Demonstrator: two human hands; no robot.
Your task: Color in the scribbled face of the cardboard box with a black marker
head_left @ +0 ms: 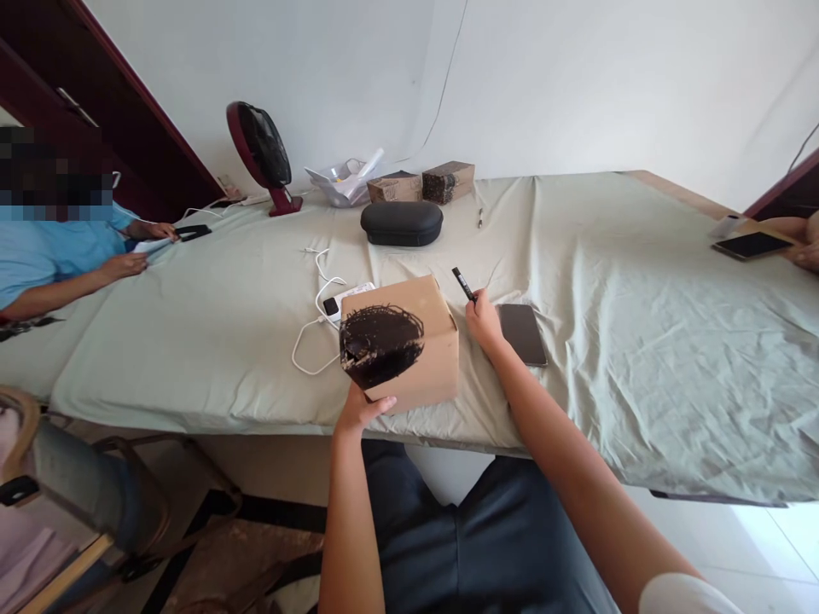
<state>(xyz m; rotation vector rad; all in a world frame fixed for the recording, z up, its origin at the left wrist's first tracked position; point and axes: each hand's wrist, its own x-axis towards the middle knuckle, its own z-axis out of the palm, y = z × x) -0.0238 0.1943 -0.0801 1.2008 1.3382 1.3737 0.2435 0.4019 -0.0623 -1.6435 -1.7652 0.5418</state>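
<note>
A brown cardboard box (432,341) is near the table's front edge, directly before me. A dense black scribbled patch (384,341) covers one corner of it. My left hand (362,411) grips the box's lower near corner, the thumb lying on its front face and the other fingers hidden beneath or behind. Just right of the box, my right hand (485,322) is closed round a black marker (463,284), which points up and away to the left, apart from the cardboard. By that hand lies a dark tablet or phone (523,334), flat on the cloth.
A white power strip (351,298) with a cable is behind the box. Farther back are a black zip case (402,223), small cartons (449,182), a plastic basket (342,188) and a fan (262,153). A person in blue (64,256) sits left; another's hand (807,243) is far right.
</note>
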